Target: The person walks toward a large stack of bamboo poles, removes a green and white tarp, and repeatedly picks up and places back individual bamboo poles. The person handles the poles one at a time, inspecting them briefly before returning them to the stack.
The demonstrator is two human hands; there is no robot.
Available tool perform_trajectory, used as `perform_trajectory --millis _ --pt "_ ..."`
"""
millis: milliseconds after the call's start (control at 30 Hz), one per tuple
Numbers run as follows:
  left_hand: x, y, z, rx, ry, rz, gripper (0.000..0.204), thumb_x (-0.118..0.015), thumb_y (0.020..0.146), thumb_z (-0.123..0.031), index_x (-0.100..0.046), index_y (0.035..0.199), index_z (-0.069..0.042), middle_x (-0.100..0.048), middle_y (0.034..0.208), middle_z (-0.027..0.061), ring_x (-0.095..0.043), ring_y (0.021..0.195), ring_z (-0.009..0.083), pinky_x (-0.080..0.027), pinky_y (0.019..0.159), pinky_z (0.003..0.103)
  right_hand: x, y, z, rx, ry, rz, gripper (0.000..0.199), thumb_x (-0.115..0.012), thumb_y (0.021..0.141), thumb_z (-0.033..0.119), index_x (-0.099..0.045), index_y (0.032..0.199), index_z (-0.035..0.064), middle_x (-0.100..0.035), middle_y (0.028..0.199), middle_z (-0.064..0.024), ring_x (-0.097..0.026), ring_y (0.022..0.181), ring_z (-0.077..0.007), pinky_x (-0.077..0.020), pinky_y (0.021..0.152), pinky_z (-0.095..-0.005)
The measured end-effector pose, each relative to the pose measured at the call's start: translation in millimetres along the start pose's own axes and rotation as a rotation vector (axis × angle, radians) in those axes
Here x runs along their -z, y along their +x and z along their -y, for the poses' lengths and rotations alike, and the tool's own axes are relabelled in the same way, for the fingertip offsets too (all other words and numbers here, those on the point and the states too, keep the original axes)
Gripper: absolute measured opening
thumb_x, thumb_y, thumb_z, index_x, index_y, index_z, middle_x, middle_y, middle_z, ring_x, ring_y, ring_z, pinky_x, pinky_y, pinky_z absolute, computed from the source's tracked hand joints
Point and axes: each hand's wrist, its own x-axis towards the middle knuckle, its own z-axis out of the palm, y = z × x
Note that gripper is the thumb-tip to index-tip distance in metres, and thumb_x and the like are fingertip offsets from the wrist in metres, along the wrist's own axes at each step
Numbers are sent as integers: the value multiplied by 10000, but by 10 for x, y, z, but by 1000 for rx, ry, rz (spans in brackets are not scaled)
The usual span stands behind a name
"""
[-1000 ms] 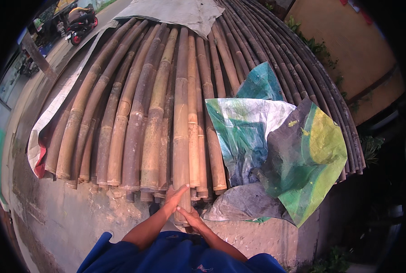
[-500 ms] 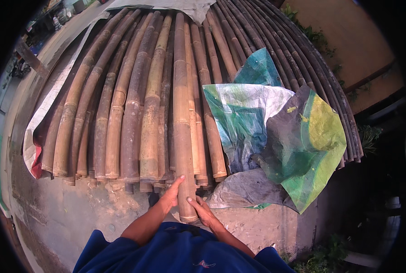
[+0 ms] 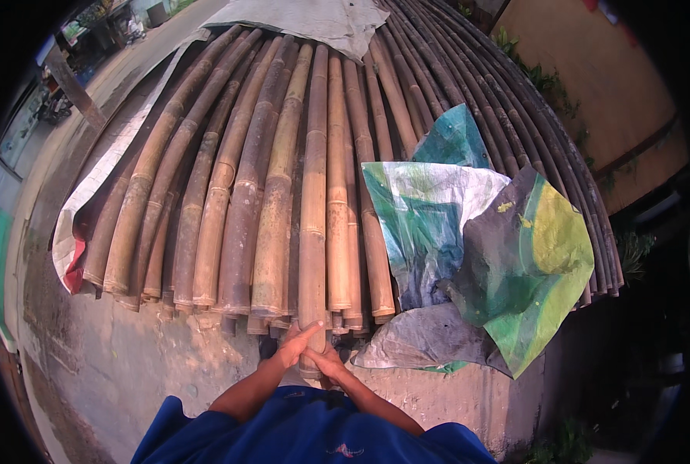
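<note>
A long brown bamboo pole (image 3: 312,224) sticks out from the pile toward me, its near end just ahead of my body. My left hand (image 3: 292,346) grips it from the left, with the thumb lying across its top. Just nearer to me, my right hand (image 3: 326,362) holds the same pole from the right, its thumb reaching over the top and meeting the left hand. The fingers underneath are hidden by the pole. Other bamboo poles (image 3: 271,232) lie close along both sides of it, several with their cut ends facing me.
A crumpled green, white and yellow plastic sheet (image 3: 550,255) drapes over the poles on the right. A pale sheet (image 3: 298,19) covers their far part, and a white strip (image 3: 117,166) edges the left. Concrete ground (image 3: 175,363) lies below; an orange-brown wall (image 3: 592,93) stands right.
My hands have come together on the pole, the left thumb now lying across its top. The pile sits slightly lower and further right in the view.
</note>
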Motion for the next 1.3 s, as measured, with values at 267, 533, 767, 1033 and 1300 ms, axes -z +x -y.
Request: perform_trajectory --millis 267,533,767,1033,1300 --pt "32 -44 -50 -52 47 93 835 -795 842 -474 -481 1438 20 -599 1338 201 -575 1242 294 -462 1033 415 42 -269 302 -37 56 57 849 -787 851 470 -445 1447 -30 -603 1332 -165 -604 1184 -248 -495 993 -376" --pt "-320 -240 -250 -109 41 143 895 -776 838 -533 -460 1458 30 -579 1362 223 -560 1265 303 -460 1037 419 332 -589 405 -24 236 -26 786 -742 910 454 -440 1430 -53 -603 1305 -196 -608 1185 -259 -521 979 -406" --pt "-245 -245 -247 14 32 25 983 -710 847 -626 -392 1522 14 -489 1474 217 -453 1375 342 -370 1131 447 258 -568 396 21 214 14 788 -733 921 450 -430 1446 -53 -597 1320 -188 -603 1182 -262 -498 990 -391" --pt "-241 -252 -190 18 35 53 1102 -675 817 -714 -311 1566 8 -370 1570 235 -368 1448 370 -333 1159 465 294 -472 356 -21 178 34 796 -728 918 462 -440 1447 -58 -600 1316 -195 -608 1174 -272 -501 984 -386" --pt "-230 -220 -130 -45 52 -42 1169 -708 822 -678 -237 1557 100 -386 1543 286 -375 1445 362 -324 1173 449 341 -452 400 -67 79 86 821 -686 936 513 -399 1506 -5 -559 1401 -183 -573 1256 -284 -465 1044 -399"
